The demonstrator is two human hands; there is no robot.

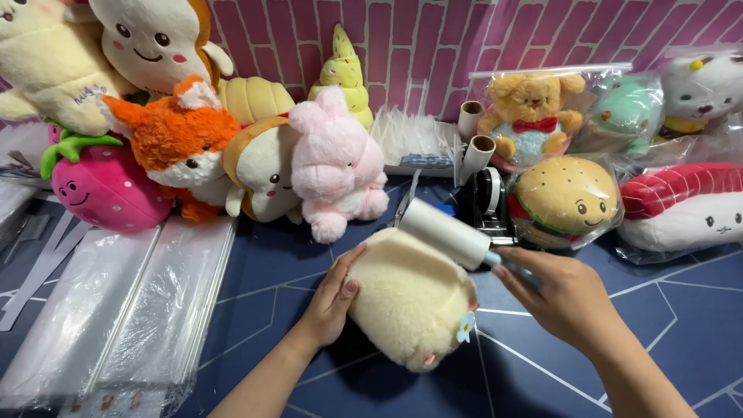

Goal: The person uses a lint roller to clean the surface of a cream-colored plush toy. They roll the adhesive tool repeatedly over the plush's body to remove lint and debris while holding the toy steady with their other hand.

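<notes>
A cream plush toy (410, 302) with a small blue flower tag lies on the dark blue table. My left hand (333, 298) presses against its left side, fingers spread on the fur. My right hand (561, 298) grips the handle of a white lint roller (445, 231), whose roll rests on the toy's upper edge.
Stacks of clear plastic bags (124, 310) lie at the left. Loose plush toys stand behind: a pink strawberry (104, 190), an orange fox (174, 139), a pink rabbit (337, 166). Bagged plush toys sit at the right, including a burger (565, 197). A tape dispenser (487, 201) stands behind the roller.
</notes>
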